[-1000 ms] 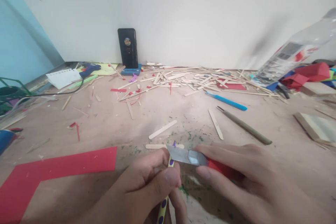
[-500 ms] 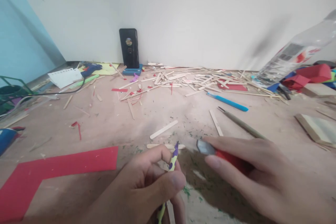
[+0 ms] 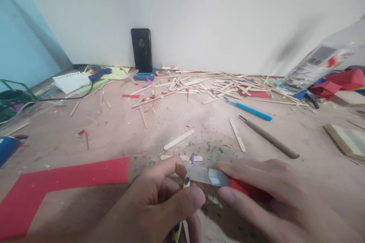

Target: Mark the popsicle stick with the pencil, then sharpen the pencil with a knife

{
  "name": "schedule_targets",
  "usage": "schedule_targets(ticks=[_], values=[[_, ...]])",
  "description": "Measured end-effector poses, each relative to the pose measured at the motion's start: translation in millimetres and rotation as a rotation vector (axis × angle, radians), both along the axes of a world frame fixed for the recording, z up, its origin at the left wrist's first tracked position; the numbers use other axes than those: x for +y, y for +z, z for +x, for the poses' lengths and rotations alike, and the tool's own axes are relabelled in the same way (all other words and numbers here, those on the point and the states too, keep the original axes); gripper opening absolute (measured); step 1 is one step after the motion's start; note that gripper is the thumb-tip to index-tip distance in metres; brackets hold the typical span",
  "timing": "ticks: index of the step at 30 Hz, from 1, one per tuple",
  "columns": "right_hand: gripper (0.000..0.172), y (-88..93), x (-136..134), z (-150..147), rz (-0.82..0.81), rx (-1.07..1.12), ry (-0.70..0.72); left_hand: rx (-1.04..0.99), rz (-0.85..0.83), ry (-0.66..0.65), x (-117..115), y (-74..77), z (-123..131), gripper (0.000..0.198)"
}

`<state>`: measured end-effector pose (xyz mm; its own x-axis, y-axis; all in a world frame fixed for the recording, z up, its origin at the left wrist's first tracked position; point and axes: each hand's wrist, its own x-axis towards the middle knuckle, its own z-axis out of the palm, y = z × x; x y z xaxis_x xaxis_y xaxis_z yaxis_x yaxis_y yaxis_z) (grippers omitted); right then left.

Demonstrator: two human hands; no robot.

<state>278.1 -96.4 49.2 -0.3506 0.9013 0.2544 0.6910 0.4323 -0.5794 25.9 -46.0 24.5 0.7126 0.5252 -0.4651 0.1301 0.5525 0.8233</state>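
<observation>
Low over the pinkish floor (image 3: 119, 133), the left hand (image 3: 162, 201) is curled tight around a yellow pencil with purple dots (image 3: 186, 180), its shaft running down through the fist and its purple tip (image 3: 192, 158) poking up just past the knuckles. The right hand (image 3: 273, 201) grips a red-handled craft knife (image 3: 225, 180), fingers stretched along the handle, and the grey blade (image 3: 199, 172) lies across the pencil just below the tip, touching it. So the pencil sits between the two hands, held by the left and met by the blade from the right. Green shavings (image 3: 212, 146) speckle the floor just beyond the hands, near a loose wooden stick (image 3: 179, 139). A red paper sheet (image 3: 57, 182) lies to the left. Farther off, a scatter of wooden sticks (image 3: 199, 83) spreads before the wall, beside a blue pen (image 3: 249, 109) and a dark phone (image 3: 142, 50) standing upright on a blue stand.
</observation>
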Motion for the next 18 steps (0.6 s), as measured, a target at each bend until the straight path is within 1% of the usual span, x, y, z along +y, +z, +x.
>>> schedule_targets(ticks=[3,7,13,16,18], values=[[0.02,-0.6,1.5,0.0,0.003,-0.018,-0.02,-0.009,-0.041,0.02,-1.3,-2.1,0.4,0.057],[0.029,0.2,3.7,-1.3,-0.024,-0.058,-0.049,-0.009,-0.053,0.013,-2.2,-2.4,-0.6,0.06],[0.036,3.4,0.4,-6.4,-0.049,-0.095,-0.082,-0.003,-0.022,0.008,0.7,-3.0,-0.4,0.056],[0.039,4.9,1.8,-5.0,-0.058,-0.099,-0.105,0.004,-0.027,0.009,-0.5,1.8,0.5,0.055],[0.044,6.6,6.0,-1.1,-0.054,-0.082,-0.167,0.018,-0.017,0.006,-3.2,8.5,0.1,0.053]])
